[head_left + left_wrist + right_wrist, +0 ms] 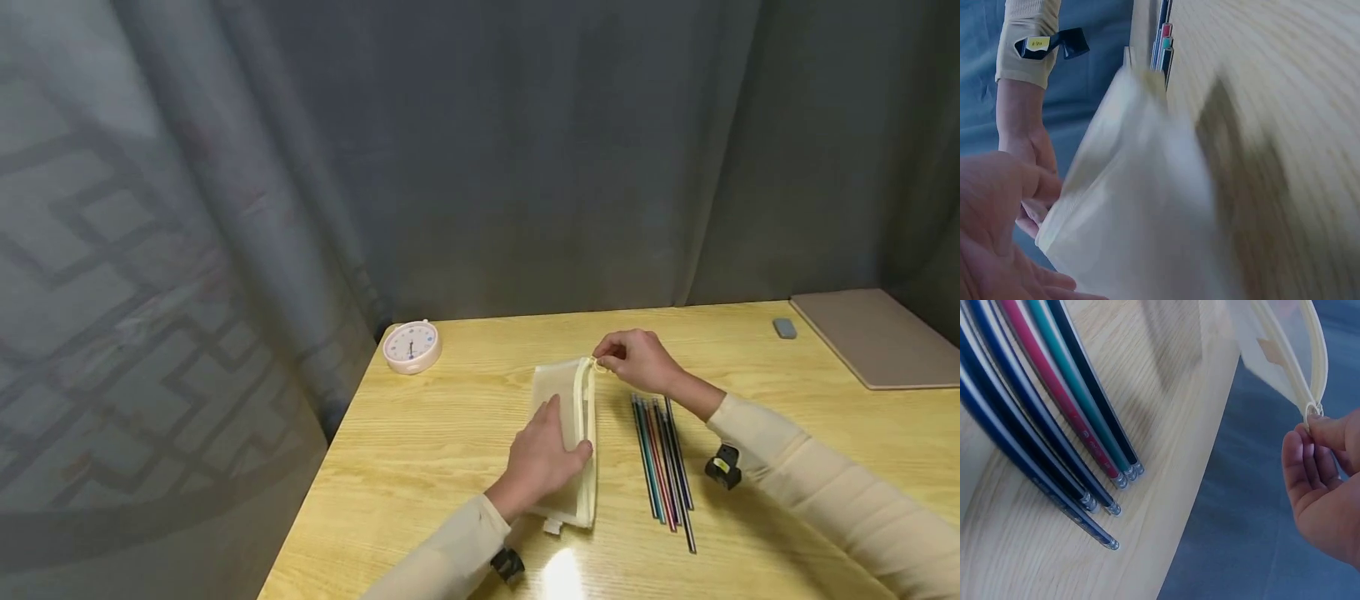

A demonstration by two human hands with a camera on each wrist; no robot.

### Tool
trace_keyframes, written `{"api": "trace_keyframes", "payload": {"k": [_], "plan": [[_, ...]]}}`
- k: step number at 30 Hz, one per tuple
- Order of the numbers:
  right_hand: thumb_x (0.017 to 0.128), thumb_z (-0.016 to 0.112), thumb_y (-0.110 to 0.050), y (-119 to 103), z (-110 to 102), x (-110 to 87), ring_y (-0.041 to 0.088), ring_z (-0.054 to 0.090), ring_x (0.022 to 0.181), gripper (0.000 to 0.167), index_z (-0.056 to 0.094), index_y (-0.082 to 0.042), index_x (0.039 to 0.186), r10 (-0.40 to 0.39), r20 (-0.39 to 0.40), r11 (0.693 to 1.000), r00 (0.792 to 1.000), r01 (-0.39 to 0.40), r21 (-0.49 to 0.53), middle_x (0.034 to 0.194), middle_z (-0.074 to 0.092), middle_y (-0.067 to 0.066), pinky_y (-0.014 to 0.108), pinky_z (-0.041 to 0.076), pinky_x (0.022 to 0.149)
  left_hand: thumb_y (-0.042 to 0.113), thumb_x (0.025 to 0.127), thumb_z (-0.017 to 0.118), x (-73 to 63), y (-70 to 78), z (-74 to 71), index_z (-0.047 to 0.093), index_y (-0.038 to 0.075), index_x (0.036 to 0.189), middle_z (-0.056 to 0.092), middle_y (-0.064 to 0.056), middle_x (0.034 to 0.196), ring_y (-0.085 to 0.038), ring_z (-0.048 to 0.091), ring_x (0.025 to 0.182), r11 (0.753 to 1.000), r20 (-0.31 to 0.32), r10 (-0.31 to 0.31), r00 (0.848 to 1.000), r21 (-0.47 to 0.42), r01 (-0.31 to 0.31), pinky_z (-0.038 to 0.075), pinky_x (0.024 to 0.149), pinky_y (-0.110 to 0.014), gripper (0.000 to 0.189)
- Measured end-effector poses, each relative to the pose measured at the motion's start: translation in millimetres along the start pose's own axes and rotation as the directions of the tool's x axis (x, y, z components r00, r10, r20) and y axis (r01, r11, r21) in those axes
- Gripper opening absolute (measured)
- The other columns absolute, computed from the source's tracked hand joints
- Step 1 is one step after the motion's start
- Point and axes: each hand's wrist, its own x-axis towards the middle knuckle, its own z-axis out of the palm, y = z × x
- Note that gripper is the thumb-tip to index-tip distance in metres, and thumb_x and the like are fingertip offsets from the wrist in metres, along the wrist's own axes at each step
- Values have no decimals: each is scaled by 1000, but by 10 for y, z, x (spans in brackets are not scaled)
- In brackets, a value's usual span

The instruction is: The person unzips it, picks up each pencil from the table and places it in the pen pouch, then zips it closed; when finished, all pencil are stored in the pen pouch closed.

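Note:
A pale cream zip pouch (558,383), partly see-through, stands tilted over the table with its zip edge facing right. Against its near face lies my left hand (543,458), fingers straight and spread, thumb reaching to the zip side. In the left wrist view the pouch (1135,219) is blurred beside the palm. At the far end of the zip, my right hand (641,360) pinches the looped zipper pull (1311,415) between thumb and index finger. The zip's two edges stand apart in the right wrist view. A white tag (552,527) sticks out at the pouch's near end.
Right of the pouch lie several pencils (660,467) in blue, teal, red and black, side by side. A pink round clock (412,347) sits at the back left. Back right are a grey eraser (784,328) and a brown board (885,342). Grey curtains (525,167) hang behind.

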Motion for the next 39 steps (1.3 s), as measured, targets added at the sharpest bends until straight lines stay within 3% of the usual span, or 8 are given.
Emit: {"api": "trace_keyframes", "payload": {"k": [3, 6, 9, 12, 18, 29, 34, 39], "plan": [[93, 71, 3, 3, 1, -15, 14, 65, 69, 5, 76, 2, 94, -4, -2, 1000, 1000, 4, 14, 83, 74, 8, 23, 51, 57, 26, 93, 64, 24, -37, -7, 42, 0, 155, 69, -19, 130, -30, 72, 94, 999, -37, 44, 998, -27, -45, 64, 80, -40, 71], [93, 71, 4, 10, 21, -33, 12, 63, 68, 6, 76, 2, 94, -10, 17, 1000, 1000, 10, 18, 82, 73, 8, 22, 51, 56, 15, 93, 58, 56, -77, -8, 50, -1, 149, 74, -18, 91, -16, 55, 54, 998, -56, 62, 996, -21, -64, 49, 45, -30, 60], [93, 70, 3, 20, 45, -53, 11, 62, 67, 6, 76, 1, 95, -21, 44, 1000, 999, 20, 20, 82, 73, 6, 22, 50, 56, 10, 96, 55, 75, -125, 9, 58, 0, 143, 72, -17, 81, -12, 44, 46, 998, -73, 70, 995, 14, -69, 37, 36, -25, 48], [93, 70, 3, 27, 59, -62, 10, 62, 68, 6, 76, 1, 95, -28, 48, 999, 998, 27, 19, 82, 73, 5, 23, 51, 57, 8, 101, 55, 83, -178, 25, 66, 0, 132, 73, -15, 84, -11, 48, 47, 994, -113, 103, 988, 36, -100, 37, 35, -20, 34], [93, 70, 3, 43, 38, -72, 13, 64, 70, 6, 76, 1, 96, -15, 48, 999, 999, 14, 30, 83, 73, 6, 24, 53, 58, 7, 106, 55, 100, -218, -31, 72, -1, 99, 57, -4, 61, -7, 41, 45, 985, -155, 169, 973, -2, -171, 34, 37, -16, 20], [101, 66, -9, 46, -46, -92, 21, 68, 77, 18, 76, 3, 110, 83, 86, 980, 993, -97, 171, 92, 75, 11, 26, 57, 63, -2, 101, 52, 174, -264, -236, 76, -4, 105, 78, -16, 98, -4, 42, 47, 963, -111, 127, 986, -223, -150, 35, 40, -14, 25], [107, 58, -18, 78, -122, -139, 25, 71, 83, 29, 73, 6, 115, 143, 107, 961, 984, -164, 221, 98, 74, 13, 32, 63, 73, 1, 105, 48, 190, -285, -347, 72, -7, 120, 77, -16, 109, -16, 72, 69, 899, -37, 40, 998, -435, -52, 58, 54, -21, 29], [111, 50, -23, 216, -191, -246, 27, 71, 89, 40, 68, 11, 121, 208, 151, 932, 966, -242, 268, 108, 72, 22, 41, 65, 81, 3, 108, 45, 195, -298, -456, 66, -9, 129, 74, -20, 118, -32, 77, 91, 805, 19, -18, 1000, -593, 26, 67, 75, -35, 32]]}}
